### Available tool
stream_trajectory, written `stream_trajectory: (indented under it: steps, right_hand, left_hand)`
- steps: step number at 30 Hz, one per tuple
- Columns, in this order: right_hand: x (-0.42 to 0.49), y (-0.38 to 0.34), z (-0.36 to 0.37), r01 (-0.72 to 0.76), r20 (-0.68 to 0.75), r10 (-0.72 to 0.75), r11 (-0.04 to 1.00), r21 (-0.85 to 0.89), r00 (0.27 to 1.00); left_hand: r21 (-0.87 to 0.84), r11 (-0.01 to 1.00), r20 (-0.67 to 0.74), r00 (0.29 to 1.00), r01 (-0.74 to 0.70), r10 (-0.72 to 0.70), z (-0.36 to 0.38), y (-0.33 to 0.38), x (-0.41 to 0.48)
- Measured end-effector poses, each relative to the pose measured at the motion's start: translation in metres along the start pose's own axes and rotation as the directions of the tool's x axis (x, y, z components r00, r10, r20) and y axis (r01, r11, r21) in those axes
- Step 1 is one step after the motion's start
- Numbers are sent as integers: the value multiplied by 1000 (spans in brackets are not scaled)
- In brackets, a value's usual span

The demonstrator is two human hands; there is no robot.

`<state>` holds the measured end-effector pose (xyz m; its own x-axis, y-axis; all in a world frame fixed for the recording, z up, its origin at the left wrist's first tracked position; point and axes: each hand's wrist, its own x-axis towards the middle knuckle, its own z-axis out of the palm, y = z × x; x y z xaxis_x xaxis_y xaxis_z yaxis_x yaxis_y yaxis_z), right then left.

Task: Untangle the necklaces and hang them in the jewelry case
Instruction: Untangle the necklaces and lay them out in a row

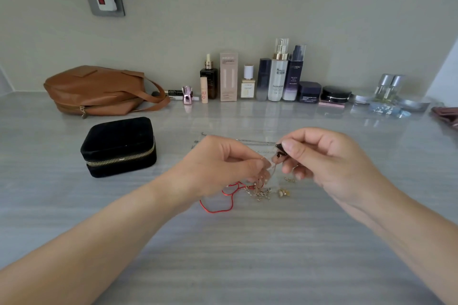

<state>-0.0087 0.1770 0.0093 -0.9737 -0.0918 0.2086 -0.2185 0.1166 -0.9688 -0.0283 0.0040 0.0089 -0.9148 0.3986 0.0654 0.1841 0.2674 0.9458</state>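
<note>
Two pinch grips on necklaces (pixel 260 192)

I see L hand (pixel 223 163), fingers curled, pinching a thin chain (pixel 273 168). R hand (pixel 329 163) pinches a dark pendant (pixel 281 148) btwn thumb & forefinger. Rest of the heap lies on the table (pixel 247 255) under both, red cord (pixel 223 203) trailing left. Case (pixel 119 147) sits zipped, well left.

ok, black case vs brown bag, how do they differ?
Colour: the case is black, the bag tan brown. Shape: the case is a compact rounded box; the bag is wider, slumped, with a strap. Place: the case sits in front, the bag behind it. Shared: both have zips and lie on the table.
</note>
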Motion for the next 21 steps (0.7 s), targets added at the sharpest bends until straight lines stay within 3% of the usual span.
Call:
stream_trajectory:
  steps: [4, 10, 17, 21]
  right_hand:
    - [0, -3, 0, -20, 23, 19, 999, 45, 1000]
    - [3, -3, -3, 24, -5, -25, 1000, -19, 1000]
    - [3, -5, -8, 74, 8, -74, 996, -41, 997]
    - [4, -5, -7, 62, -2, -62, 998, -16, 998]
  left_hand:
    - [-11, 1000, -47, 999, -3, 2, 0, 5, -2]
    - [-59, 998, -41, 999, 27, -30, -1, 7, -3]
    - [-58, 998, -141, 990, -17, 9, 0, 6, -1]
    - [-147, 989, -111, 994, -22, 6, 0, 3, 1]
